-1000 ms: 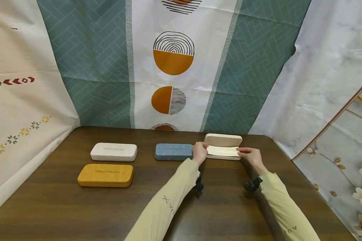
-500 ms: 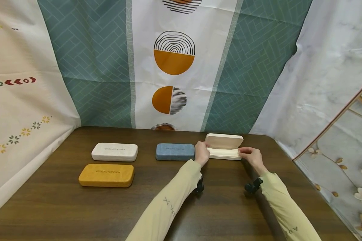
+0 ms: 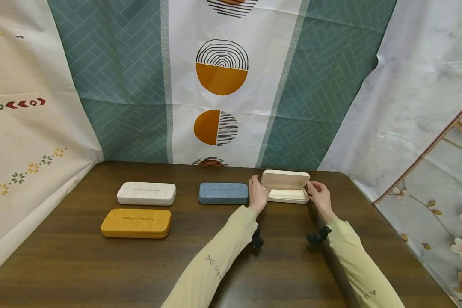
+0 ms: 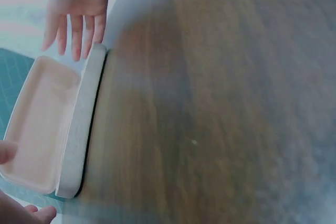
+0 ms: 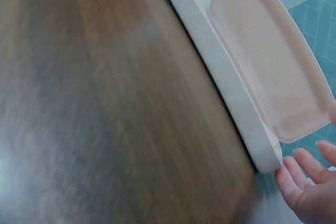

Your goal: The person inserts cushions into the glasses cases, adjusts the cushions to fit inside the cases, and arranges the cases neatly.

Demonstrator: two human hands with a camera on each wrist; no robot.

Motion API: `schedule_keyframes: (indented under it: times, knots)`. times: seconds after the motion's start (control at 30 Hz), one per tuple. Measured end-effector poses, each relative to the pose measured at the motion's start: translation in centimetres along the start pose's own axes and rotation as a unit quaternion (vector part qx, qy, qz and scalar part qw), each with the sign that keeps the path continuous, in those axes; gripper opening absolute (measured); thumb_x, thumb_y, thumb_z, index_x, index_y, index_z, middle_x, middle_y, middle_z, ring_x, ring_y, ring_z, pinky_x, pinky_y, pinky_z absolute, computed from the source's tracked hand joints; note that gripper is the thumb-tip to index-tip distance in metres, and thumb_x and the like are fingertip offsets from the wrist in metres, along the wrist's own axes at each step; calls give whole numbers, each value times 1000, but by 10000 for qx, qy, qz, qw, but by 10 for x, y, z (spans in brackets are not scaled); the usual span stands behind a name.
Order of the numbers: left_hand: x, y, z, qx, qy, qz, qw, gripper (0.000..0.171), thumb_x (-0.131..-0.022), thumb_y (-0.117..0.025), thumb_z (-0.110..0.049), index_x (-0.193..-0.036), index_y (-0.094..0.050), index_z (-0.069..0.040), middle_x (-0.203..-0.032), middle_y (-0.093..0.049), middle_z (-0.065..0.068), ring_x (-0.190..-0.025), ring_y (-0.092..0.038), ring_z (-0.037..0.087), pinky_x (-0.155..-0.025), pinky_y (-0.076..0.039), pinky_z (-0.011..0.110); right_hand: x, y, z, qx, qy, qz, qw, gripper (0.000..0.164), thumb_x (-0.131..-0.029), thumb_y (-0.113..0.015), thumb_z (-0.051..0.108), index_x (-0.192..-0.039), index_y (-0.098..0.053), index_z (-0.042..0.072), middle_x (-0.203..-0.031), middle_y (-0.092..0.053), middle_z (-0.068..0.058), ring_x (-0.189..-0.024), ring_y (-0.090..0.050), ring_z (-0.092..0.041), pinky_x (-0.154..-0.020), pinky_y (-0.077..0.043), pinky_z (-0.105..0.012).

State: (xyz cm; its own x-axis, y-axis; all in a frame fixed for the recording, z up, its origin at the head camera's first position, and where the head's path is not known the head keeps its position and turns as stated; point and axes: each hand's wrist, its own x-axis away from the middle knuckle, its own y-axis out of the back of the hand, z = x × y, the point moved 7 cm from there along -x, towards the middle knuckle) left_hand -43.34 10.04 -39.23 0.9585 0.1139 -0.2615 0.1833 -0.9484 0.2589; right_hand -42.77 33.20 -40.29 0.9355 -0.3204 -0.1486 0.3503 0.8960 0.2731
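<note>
An off-white glasses case stands with its lid raised at the back right of the table, a folded cream cloth lying in its base. At its left end is my left hand, thumb reaching over the opening. My right hand is by the right end, with nothing in its fingers. In the right wrist view the fingers of that hand are spread, one at the corner of the base. The left wrist view shows the pinkish lid lining; the cloth is hidden there.
Just left of my left hand lies a closed blue glasses case. Farther left are a closed white case and a closed yellow case. The brown table ends at hanging fabric behind and on both sides.
The cream cloth has gone down into the case's base, and both hands have let go of it. The right hand's fingers have risen slightly and moved off to the case's right end.
</note>
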Motion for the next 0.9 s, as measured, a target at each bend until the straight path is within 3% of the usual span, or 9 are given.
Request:
schedule_keyframes:
  times: [0.1,0.2,0.33,0.53,0.7,0.9]
  knots:
    - [-1,-1,5,388,317,104,9987,56,-84,-63,-11,-130,-36,6,-120,-40,23,-103,-46,34,-85,-39,39,-3,-4,1,-126,-120,42,9998,60,-94,-46,36,-133,-33,-8,-127,-39,-25,-111,-43,-37,-88,-40,-38]
    - [-1,-5,8,668,532,417,9955,61,-87,-59,-22,-135,-32,3,-129,-37,23,-111,-43,33,-90,-36,41,-4,-6,2,-142,-202,38,9997,62,-94,-44,39,-134,-32,-6,-130,-37,-24,-112,-42,-37,-89,-37,-42]
    - [2,-11,8,897,586,785,9911,65,-89,-55,-29,-139,-27,2,-137,-30,21,-122,-33,33,-96,-29,43,-4,-10,4,-73,-113,86,9999,58,-95,-43,36,-135,-33,-5,-133,-36,-23,-112,-41,-38,-90,-34,-42]
    - [3,-15,7,987,604,951,9887,66,-89,-54,-32,-141,-26,-3,-142,-25,17,-129,-20,31,-100,-21,45,-4,-16,7,-11,-15,240,9997,58,-96,-40,37,-139,-30,-1,-139,-30,-20,-118,-36,-38,-96,-30,-42]
    - [3,-15,7,889,666,807,9905,64,-89,-54,-34,-139,-30,-3,-138,-29,19,-126,-26,33,-98,-25,44,-4,-16,6,-34,-86,77,9999,64,-95,-40,42,-135,-33,-6,-136,-33,-22,-118,-37,-37,-96,-30,-40]
    - [8,-10,1,618,618,134,9961,59,-85,-60,-39,-126,-41,-1,-119,-42,20,-113,-36,40,-93,-28,47,0,-11,6,87,-138,-312,9994,67,-91,-43,49,-125,-39,-8,-124,-41,-24,-108,-43,-38,-90,-33,-43]
